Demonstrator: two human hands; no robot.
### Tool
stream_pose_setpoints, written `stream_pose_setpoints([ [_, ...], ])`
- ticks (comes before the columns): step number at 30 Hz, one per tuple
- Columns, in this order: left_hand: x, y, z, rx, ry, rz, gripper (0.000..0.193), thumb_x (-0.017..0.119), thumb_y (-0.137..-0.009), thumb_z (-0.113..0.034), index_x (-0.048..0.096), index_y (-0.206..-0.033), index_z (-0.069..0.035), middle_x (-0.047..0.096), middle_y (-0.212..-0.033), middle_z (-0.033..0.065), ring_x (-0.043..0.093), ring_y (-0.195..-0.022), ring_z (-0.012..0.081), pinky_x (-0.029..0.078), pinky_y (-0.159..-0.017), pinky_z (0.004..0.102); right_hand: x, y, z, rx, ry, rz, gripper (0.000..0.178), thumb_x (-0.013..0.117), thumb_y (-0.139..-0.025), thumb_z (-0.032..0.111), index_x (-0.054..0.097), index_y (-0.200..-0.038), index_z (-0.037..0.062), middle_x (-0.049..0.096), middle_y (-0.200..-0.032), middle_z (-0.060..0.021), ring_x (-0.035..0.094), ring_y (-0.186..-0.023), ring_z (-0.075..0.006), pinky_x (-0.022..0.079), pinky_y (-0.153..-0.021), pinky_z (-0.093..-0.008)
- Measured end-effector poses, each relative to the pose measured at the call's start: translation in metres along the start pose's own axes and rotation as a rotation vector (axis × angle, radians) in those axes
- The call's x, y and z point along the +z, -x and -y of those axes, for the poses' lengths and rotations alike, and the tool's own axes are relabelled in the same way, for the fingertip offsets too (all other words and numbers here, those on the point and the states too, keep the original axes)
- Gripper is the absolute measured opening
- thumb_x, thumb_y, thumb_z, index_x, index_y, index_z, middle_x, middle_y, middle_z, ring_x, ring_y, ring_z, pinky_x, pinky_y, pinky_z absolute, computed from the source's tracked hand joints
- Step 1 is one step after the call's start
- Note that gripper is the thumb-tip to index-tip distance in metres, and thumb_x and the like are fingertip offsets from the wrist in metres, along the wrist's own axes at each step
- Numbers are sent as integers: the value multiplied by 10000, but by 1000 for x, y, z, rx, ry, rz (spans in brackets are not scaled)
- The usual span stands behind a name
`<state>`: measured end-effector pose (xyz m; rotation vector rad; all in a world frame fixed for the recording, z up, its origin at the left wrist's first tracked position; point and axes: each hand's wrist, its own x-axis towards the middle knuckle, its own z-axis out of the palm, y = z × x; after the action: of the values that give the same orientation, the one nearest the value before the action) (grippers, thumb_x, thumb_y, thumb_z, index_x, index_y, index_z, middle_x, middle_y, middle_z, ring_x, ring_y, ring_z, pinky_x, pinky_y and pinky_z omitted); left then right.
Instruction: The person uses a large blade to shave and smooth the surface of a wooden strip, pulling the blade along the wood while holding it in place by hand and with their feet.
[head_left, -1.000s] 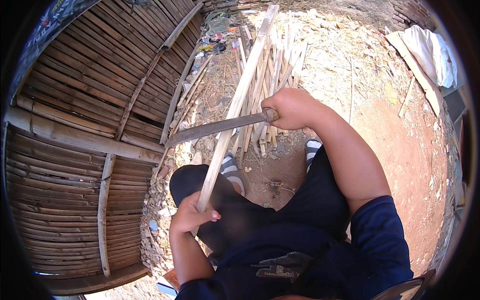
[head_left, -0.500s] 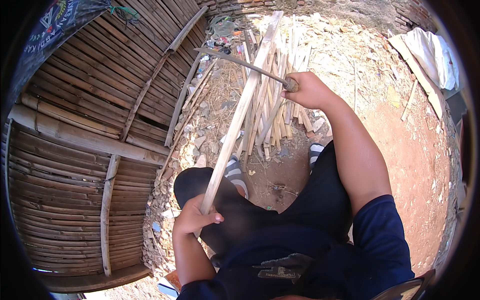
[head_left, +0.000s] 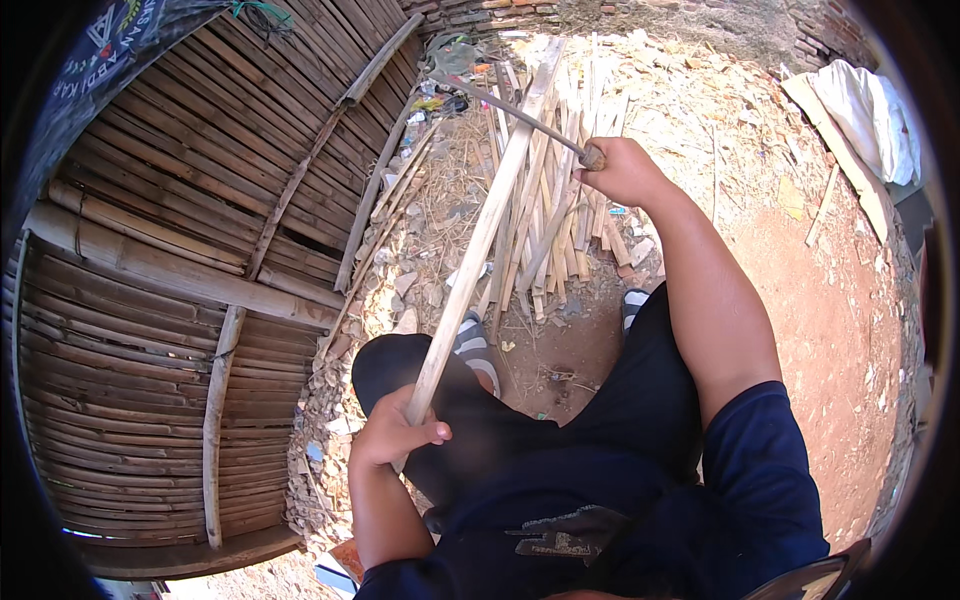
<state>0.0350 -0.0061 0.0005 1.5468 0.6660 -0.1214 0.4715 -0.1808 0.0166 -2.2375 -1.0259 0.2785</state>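
My left hand [head_left: 392, 428] is closed around the near end of a long, pale wooden strip [head_left: 468, 270], held by my thigh. The strip slants up and away over a pile of similar sticks. In my right hand [head_left: 632, 172] is a machete with a short wooden handle [head_left: 593, 157]. Its long, thin blade [head_left: 530, 120] points to the far left and crosses the strip near its far end. Whether the edge touches the wood, I cannot tell.
Loose wooden sticks [head_left: 560, 235] lie heaped in front of my sandalled feet [head_left: 472, 345]. A bamboo slat wall [head_left: 150, 330] stands on the left. Rubble and chips [head_left: 680, 110] cover the far ground. A white sack [head_left: 865, 115] lies at the far right, before a brick wall [head_left: 490, 18].
My right hand has moved slightly away and to the right, carrying the machete farther up the strip. My left hand keeps its hold on the near end.
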Motion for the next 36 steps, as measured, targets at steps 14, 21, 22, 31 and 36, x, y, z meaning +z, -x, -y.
stream_pose_setpoints([
  [14, -2, -1, -1, 40, 43, 70, 331, 837, -730, 12, 550, -894, -3, 669, -780, 117, 730, -764, 248, 610, -714, 371, 20, 42, 66, -434, 246, 373, 339, 756, -800, 272, 700, -1050, 50, 701, -919, -197, 681, -904, -367, 531, -801, -464],
  [21, -4, -1, -2, 30, 49, 52, 363, 831, -733, 10, 555, -968, 14, 645, -770, 83, 717, -758, 235, 605, -736, 377, -4, 0, -4, 107, -127, -22, 446, 759, -825, 327, 676, -1128, 11, 692, -973, -237, 678, -952, -366, 524, -849, -427],
  [22, -4, 0, -6, 26, 83, 61, 373, 825, -733, 19, 569, -1005, 26, 641, -767, 72, 704, -753, 218, 599, -749, 375, -4, 0, -9, 37, -87, -31, 447, 758, -825, 325, 675, -1132, 11, 692, -973, -237, 677, -954, -370, 524, -851, -430],
  [31, -4, 0, -1, 35, 104, 102, 373, 818, -750, 10, 566, -1024, 34, 664, -779, 96, 715, -757, 226, 600, -740, 367, 22, 51, 73, -489, 324, 341, 350, 796, -773, 300, 671, -968, 38, 676, -831, -204, 663, -840, -394, 514, -743, -464],
  [36, -5, -2, 1, 48, 131, 75, 330, 836, -770, -57, 552, -930, -5, 677, -803, 134, 734, -773, 261, 608, -695, 359, 17, 8, 15, -240, -10, 221, 365, 783, -786, 302, 683, -994, 19, 690, -891, -193, 671, -867, -348, 511, -779, -429],
])
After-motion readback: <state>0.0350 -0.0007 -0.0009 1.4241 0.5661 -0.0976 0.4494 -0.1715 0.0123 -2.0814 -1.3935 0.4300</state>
